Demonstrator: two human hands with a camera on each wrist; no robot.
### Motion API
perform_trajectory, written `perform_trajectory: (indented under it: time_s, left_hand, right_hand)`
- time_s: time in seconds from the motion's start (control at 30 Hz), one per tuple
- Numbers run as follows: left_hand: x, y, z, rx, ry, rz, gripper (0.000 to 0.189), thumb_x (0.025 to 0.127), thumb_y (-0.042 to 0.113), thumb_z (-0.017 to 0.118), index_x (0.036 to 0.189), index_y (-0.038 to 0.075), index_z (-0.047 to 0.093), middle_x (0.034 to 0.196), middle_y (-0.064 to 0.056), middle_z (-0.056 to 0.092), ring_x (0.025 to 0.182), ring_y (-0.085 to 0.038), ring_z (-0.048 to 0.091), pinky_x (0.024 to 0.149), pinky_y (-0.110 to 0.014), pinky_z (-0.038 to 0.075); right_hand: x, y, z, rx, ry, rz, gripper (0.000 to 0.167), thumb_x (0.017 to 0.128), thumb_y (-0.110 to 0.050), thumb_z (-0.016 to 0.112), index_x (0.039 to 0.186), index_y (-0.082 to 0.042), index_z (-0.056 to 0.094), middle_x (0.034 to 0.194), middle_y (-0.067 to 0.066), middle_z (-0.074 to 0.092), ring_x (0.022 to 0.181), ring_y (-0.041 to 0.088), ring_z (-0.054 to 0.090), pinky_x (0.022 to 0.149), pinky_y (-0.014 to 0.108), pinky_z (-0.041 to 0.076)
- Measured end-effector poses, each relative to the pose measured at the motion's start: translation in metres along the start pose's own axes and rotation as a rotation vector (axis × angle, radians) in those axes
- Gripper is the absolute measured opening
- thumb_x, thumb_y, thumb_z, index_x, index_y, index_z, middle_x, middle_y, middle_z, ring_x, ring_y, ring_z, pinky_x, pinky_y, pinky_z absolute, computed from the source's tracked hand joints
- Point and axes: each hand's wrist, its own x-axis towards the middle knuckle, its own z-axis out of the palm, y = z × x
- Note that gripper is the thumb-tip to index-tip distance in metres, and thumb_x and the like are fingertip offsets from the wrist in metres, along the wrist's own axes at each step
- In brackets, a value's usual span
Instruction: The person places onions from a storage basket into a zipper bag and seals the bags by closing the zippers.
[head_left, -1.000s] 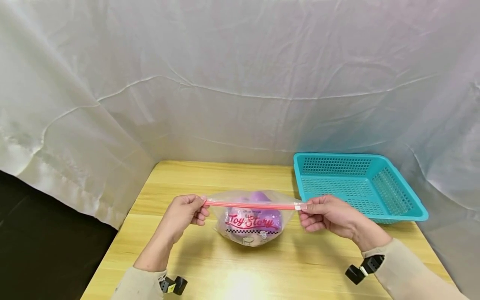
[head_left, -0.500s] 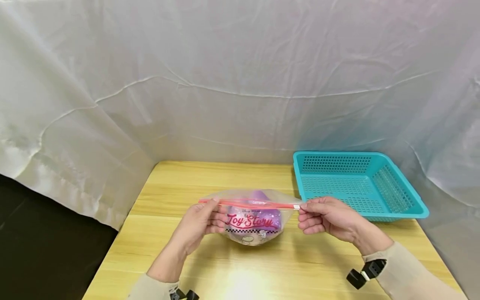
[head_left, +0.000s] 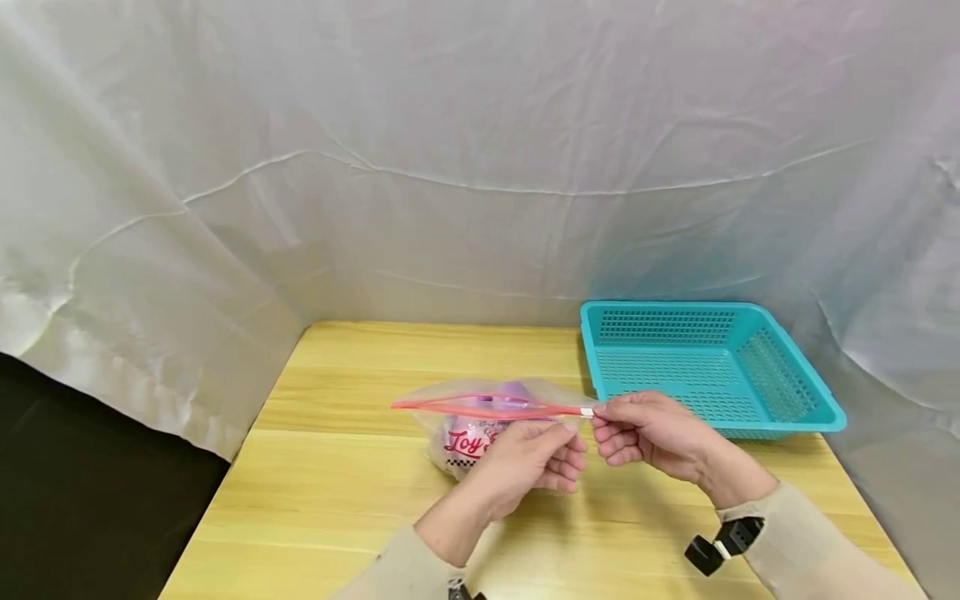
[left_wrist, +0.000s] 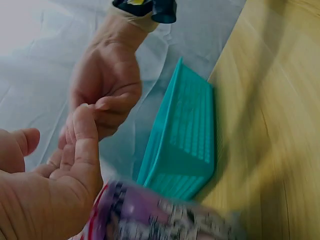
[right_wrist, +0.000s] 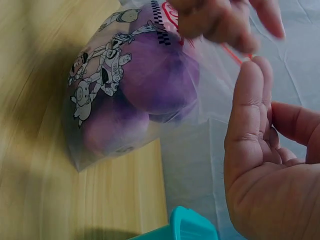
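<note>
A translucent zip bag (head_left: 465, 442) with a red zip strip (head_left: 480, 408) and "Toy Story" print sits on the table. Purple rounded things (right_wrist: 160, 75) show through its side in the right wrist view; their kind cannot be told. My right hand (head_left: 652, 433) pinches the right end of the strip, beside a white slider (head_left: 587, 412). In front of the bag, my left hand (head_left: 525, 458) reaches towards that same end and covers part of the print. Its thumb stands apart from its fingers in the left wrist view, with nothing visibly held.
A turquoise plastic basket (head_left: 806, 358) stands at the back right of the wooden table (head_left: 322, 500), close to my right hand. Pale cloth (head_left: 450, 192) hangs behind and at the sides. A dark area (head_left: 90, 483) lies beyond the left edge.
My left hand has let go of the strip's left end and moved right across the bag's front. The strip's two edges now gape apart. My right hand keeps its pinch.
</note>
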Motion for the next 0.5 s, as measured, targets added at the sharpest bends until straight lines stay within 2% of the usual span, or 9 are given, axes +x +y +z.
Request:
perform_trajectory:
  time_s: [0.13, 0.27, 0.37, 0.5]
  left_hand:
    - [0.016, -0.005, 0.008, -0.032, -0.006, -0.014, 0.039, 0.106, 0.035, 0.06, 0.108, -0.002, 0.07, 0.088, -0.004, 0.069, 0.076, -0.012, 0.066, 0.074, -0.027, 0.062]
    - [0.026, -0.011, 0.01, -0.137, 0.017, -0.031, 0.035, 0.106, 0.034, 0.06, 0.106, 0.0, 0.07, 0.086, -0.004, 0.07, 0.072, -0.011, 0.068, 0.07, -0.025, 0.062]
    - [0.03, -0.015, 0.012, -0.243, 0.066, -0.028, 0.031, 0.105, 0.031, 0.062, 0.105, 0.001, 0.071, 0.085, -0.004, 0.071, 0.07, -0.011, 0.069, 0.068, -0.024, 0.062]
    - [0.033, -0.019, 0.017, -0.337, 0.154, 0.019, 0.025, 0.103, 0.025, 0.065, 0.105, 0.0, 0.072, 0.086, -0.004, 0.072, 0.071, -0.01, 0.069, 0.07, -0.024, 0.062]
  right_hand:
    - [0.0, 0.001, 0.003, -0.024, 0.0, -0.01, 0.022, 0.107, -0.02, 0.058, 0.1, -0.005, 0.071, 0.085, 0.0, 0.075, 0.071, 0.008, 0.073, 0.07, 0.026, 0.062]
    - [-0.002, 0.001, 0.003, -0.032, 0.007, -0.025, 0.021, 0.107, -0.02, 0.059, 0.099, -0.005, 0.072, 0.083, -0.001, 0.073, 0.069, 0.007, 0.071, 0.068, 0.025, 0.062]
    - [-0.004, 0.002, 0.004, -0.023, 0.012, -0.033, 0.021, 0.107, -0.02, 0.059, 0.098, -0.006, 0.071, 0.082, -0.001, 0.073, 0.068, 0.006, 0.07, 0.068, 0.025, 0.061]
    - [-0.005, 0.002, 0.005, -0.012, 0.021, -0.042, 0.021, 0.107, -0.02, 0.058, 0.097, -0.006, 0.07, 0.082, -0.002, 0.072, 0.067, 0.006, 0.07, 0.067, 0.025, 0.061]
